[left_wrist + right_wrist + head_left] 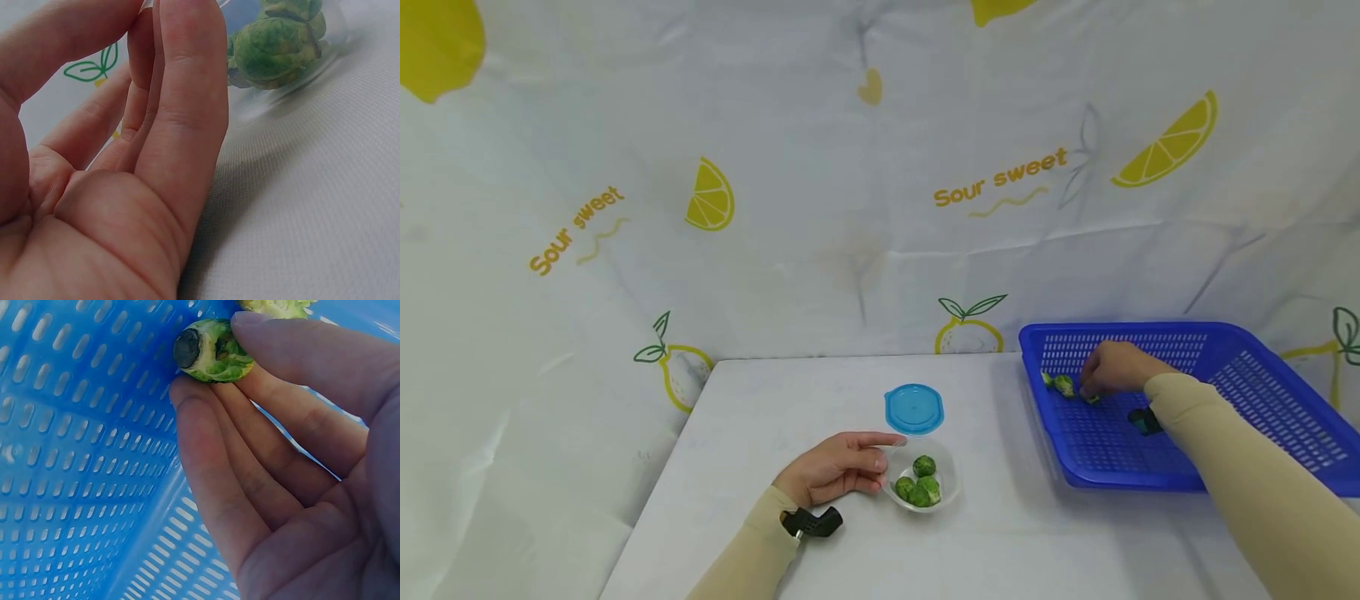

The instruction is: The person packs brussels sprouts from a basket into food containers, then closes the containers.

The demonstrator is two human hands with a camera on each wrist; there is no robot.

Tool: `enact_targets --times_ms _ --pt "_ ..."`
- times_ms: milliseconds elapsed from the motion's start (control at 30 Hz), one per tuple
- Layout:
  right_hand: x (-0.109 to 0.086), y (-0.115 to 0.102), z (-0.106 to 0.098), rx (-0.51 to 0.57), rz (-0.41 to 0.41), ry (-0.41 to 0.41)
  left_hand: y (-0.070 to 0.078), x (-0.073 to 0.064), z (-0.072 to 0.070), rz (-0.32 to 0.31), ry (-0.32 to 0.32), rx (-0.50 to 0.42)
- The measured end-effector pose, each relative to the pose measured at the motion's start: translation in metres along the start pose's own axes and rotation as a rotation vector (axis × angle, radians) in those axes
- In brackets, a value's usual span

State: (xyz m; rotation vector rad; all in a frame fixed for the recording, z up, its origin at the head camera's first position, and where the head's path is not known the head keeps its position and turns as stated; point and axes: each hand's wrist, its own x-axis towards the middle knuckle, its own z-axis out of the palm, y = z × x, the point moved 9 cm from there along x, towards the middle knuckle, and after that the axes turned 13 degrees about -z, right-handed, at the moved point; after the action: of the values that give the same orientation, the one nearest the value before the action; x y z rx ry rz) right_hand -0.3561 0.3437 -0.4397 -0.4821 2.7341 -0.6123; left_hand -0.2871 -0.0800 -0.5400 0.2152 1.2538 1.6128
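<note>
My left hand [835, 468] holds the left side of a small clear plastic bowl [956, 479], index finger stretched along its far rim. Several green Brussels sprouts [923, 487] lie in the bowl; some [275, 53] show past my fingers in the left wrist view, where the grip on the rim is mostly hidden. Inside a blue perforated basket [1157, 458], my right hand [1116, 368] pinches a Brussels sprout [212, 351] between thumb and fingertips, its dark cut stem facing outward. Another sprout [1063, 385] lies by the basket's left wall, beside that hand.
Behind the bowl, a blue lid [914, 408] lies flat on the white table [760, 417]. The basket stands at the table's right, its raised walls around my right hand. A lemon-printed white cloth [820, 250] hangs behind the table.
</note>
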Motion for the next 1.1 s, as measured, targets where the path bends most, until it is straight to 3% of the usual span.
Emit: enact_targets --times_ms 233,400,667,1100 --pt "-0.004 -0.003 -0.001 0.026 -0.017 -0.005 0.001 -0.001 0.001 0.003 -0.003 0.003" --pt "-0.016 -0.017 -0.012 0.018 -0.057 0.021 0.001 0.001 0.001 0.006 -0.013 0.009" --pt "-0.029 -0.064 -0.033 -0.015 -0.125 0.096 -0.003 -0.004 -0.002 -0.016 0.031 -0.004" --pt "-0.045 -0.151 -0.037 -0.029 -0.233 0.209 0.000 -0.002 0.003 -0.001 0.008 0.010"
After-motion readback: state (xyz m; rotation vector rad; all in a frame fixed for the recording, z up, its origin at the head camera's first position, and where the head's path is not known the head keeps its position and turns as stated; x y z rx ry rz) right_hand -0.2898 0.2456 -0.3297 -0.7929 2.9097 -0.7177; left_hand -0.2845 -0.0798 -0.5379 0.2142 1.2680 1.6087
